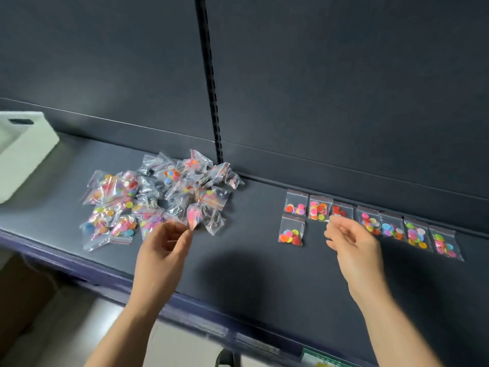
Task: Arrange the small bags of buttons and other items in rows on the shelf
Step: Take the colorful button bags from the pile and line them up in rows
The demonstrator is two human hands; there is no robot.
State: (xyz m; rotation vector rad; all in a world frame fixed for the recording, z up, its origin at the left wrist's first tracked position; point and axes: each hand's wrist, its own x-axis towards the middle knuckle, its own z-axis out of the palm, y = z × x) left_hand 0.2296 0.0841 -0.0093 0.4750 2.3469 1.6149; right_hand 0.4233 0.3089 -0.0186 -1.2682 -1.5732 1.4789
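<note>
Pinching a pink-button bag (194, 218) by the pile (156, 197), the left hand (164, 243) grips; the right hand (350, 243) curls, hold unclear.

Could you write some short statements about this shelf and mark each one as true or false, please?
1. The left hand pinches a small bag at the near edge of the pile. True.
2. The white bin stands at the right end of the shelf. False: it stands at the left end.
3. The front row holds a single bag. True.
4. The pile lies to the right of the back row. False: it lies to the left of it.
</note>
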